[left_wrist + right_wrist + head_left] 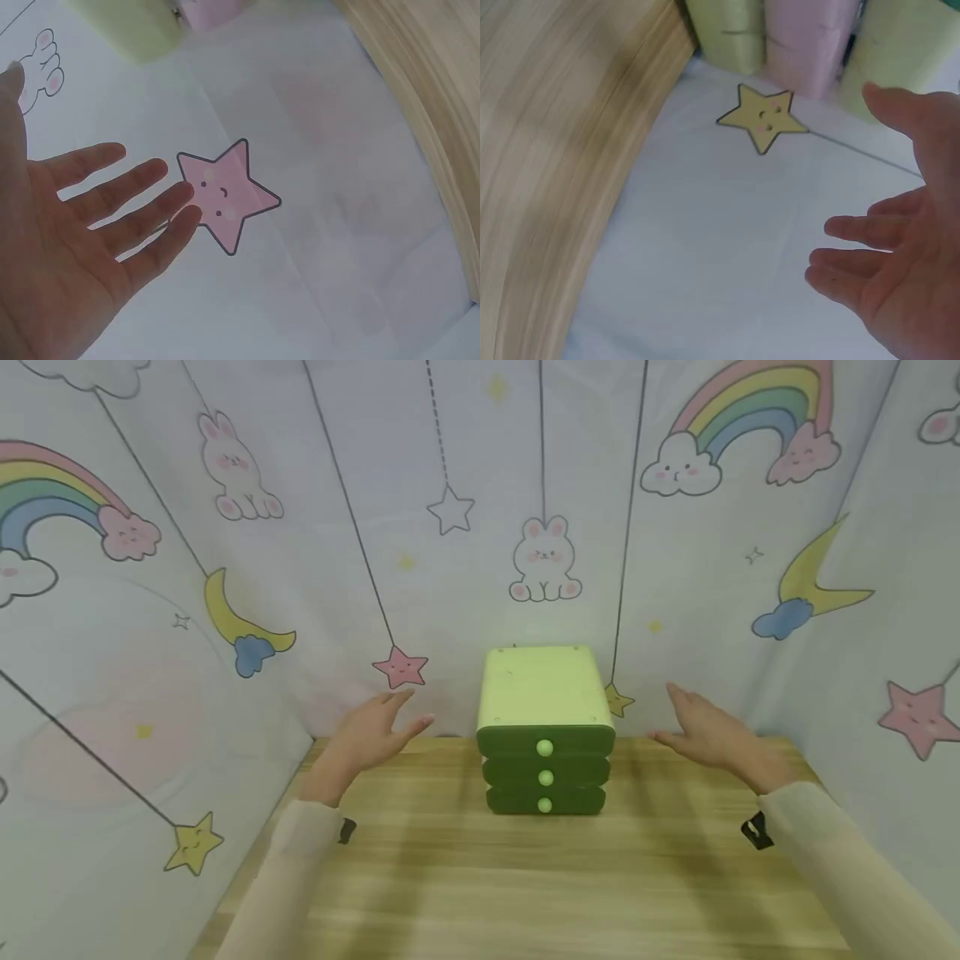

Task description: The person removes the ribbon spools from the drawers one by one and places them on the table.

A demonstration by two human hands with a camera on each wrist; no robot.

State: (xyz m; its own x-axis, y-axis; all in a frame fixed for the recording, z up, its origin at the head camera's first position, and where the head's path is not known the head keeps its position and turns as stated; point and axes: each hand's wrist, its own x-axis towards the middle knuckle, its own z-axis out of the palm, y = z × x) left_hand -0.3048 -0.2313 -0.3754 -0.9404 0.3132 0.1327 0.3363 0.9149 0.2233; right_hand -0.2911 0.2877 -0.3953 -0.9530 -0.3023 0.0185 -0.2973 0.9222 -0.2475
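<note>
A small green drawer box [546, 687] stands at the back of the wooden table, with a pale top and three dark green drawer fronts, each with a round light knob. All three drawers look pushed in. To its left my left hand [372, 732] hovers in the air, fingers spread and holding nothing. My right hand [705, 727] is raised on the box's other side, also with nothing in it. In the wrist views, the left palm [67, 247] and right palm [907, 262] are bare. Both hands are apart from the box.
The wooden table [525, 885] reaches back to a white cloth [465, 585] printed with rainbows, rabbits, moons and stars. That cloth hangs behind and along both sides. Pale green and pink box sides show in the right wrist view.
</note>
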